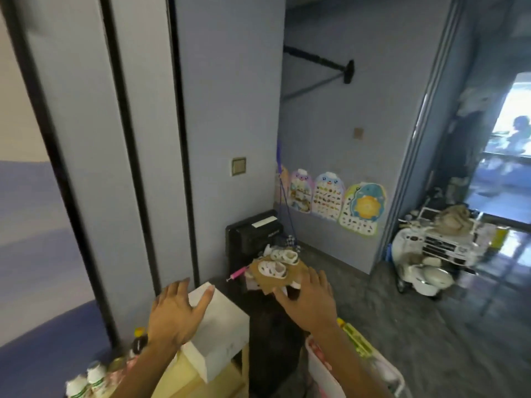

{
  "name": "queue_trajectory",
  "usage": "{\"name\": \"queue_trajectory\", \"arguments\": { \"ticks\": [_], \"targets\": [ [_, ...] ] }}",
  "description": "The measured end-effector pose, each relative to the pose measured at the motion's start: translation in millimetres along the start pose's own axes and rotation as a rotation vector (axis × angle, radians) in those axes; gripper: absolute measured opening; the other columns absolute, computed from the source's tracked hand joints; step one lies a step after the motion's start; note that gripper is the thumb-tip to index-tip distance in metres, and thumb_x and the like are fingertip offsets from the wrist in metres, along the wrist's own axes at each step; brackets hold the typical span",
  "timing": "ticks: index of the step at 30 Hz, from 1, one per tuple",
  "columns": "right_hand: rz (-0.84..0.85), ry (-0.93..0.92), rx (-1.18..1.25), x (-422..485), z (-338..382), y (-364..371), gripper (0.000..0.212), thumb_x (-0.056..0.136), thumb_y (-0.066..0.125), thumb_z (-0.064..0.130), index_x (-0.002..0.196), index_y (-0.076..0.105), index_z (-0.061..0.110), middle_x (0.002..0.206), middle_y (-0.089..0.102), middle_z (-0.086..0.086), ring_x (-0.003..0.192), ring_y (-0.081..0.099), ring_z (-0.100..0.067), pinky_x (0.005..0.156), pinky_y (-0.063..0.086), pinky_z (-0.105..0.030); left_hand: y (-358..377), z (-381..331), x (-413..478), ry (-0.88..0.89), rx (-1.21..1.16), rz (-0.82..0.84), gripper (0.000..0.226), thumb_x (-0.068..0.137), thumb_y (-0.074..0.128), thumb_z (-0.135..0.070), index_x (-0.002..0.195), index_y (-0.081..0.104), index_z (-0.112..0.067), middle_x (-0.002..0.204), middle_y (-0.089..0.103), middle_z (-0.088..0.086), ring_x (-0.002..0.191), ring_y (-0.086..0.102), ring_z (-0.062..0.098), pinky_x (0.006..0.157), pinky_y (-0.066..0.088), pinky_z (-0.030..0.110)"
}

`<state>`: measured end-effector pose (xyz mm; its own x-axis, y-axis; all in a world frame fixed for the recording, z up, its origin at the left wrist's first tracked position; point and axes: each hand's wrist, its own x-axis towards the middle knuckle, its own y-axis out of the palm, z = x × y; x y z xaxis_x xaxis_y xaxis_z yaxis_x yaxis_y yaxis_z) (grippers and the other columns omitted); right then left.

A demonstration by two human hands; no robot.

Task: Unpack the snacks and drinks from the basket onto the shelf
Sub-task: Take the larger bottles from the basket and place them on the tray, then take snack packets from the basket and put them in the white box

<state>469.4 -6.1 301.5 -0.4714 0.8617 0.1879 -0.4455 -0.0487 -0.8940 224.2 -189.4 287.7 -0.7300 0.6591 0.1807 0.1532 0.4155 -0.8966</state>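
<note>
Room w/ blue-grey walls, tall grey panels split by black strips, grey marbled floor. Far wall has three cartoon picture charts [330,196] stuck low down; a white toy ride-on car [431,254] sits by the doorway at right. Centre: a black boxy appliance [253,234] against the wall, & in front of it a pair of small white baby shoes [275,268] on a brown cardboard piece.

Btm left, a light wooden shelf [230,374] carries a white rectangular cardboard box [221,334]. Left of the box stand small white drink bottles w/ green labels [86,380] and a dark bottle w/ yellow cap [140,340].

Left hand [175,314] is stretched fwd over the box's far end, palm down, fingers spread; grip open, holding nothing. Can't tell if the fingers touch the box.

Right hand [309,303] reaches fwd over the dark gap beside the shelf, fingers straight & apart; grip open, nothing in it.

White plastic basket [319,366] sits btm right, under the right forearm, separated from the shelf by that gap. Inside it: a yellow-green snack pack [356,340] and something pinkish, too blurred to name.
</note>
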Motion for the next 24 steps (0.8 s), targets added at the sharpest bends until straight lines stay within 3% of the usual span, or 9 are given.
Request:
{"name": "queue_trajectory", "arguments": {
  "ticks": [2,6,10,13,18,24],
  "targets": [
    [-0.014,0.078,-0.024,-12,-42,-21,0.137,0.066,0.01,0.107,0.166,0.026,0.015,0.174,0.026,-0.009,0.162,0.013,-0.037,0.13,0.02,-0.054,16,-42,-8,0.049,0.001,0.027,0.119,0.077,0.002,-0.101,0.156,0.047,-0.024,0.16,0.051,0.006,0.147,0.048,0.03,0.124,0.037,0.052],
    [-0.058,0.197,-0.045,-42,-118,-63,0.118,0.083,0.034,0.097,0.165,0.029,0.013,0.173,0.029,-0.01,0.162,0.015,-0.037,0.13,0.021,-0.052,49,-128,-35,0.174,-0.013,0.067,0.123,0.072,-0.004,-0.104,0.145,0.056,-0.024,0.144,0.063,0.006,0.134,0.057,0.03,0.115,0.046,0.052],
    [-0.091,0.272,-0.044,-71,-189,-88,0.113,0.082,0.037,0.096,0.16,0.038,0.015,0.167,0.038,-0.012,0.159,0.022,-0.04,0.128,0.026,-0.053,87,-192,-59,0.252,-0.01,0.121,0.12,0.074,0.001,-0.104,0.148,0.054,-0.026,0.15,0.061,0.007,0.138,0.057,0.033,0.113,0.048,0.057],
    [-0.064,0.328,-0.041,-89,-232,-98,0.117,0.081,0.034,0.098,0.162,0.033,0.014,0.171,0.032,-0.012,0.16,0.018,-0.04,0.129,0.024,-0.053,114,-232,-76,0.297,0.018,0.153,0.112,0.08,0.009,-0.102,0.149,0.054,-0.026,0.152,0.06,0.006,0.138,0.057,0.032,0.114,0.047,0.057],
    [0.009,0.429,-0.026,-99,-288,-88,0.127,0.077,0.027,0.103,0.166,0.027,0.012,0.174,0.026,-0.013,0.162,0.014,-0.04,0.13,0.023,-0.055,156,-284,-95,0.358,0.011,0.273,0.117,0.081,0.012,-0.101,0.156,0.05,-0.019,0.157,0.055,0.006,0.144,0.053,0.027,0.119,0.043,0.053],
    [0.072,0.492,-0.041,-76,-336,-50,0.118,0.08,0.031,0.099,0.164,0.033,0.016,0.166,0.041,-0.01,0.154,0.034,-0.035,0.122,0.037,-0.051,222,-314,-80,0.411,-0.002,0.409,0.106,0.087,0.024,-0.096,0.157,0.049,-0.02,0.161,0.05,0.005,0.147,0.048,0.027,0.119,0.039,0.05]
  ]
}}
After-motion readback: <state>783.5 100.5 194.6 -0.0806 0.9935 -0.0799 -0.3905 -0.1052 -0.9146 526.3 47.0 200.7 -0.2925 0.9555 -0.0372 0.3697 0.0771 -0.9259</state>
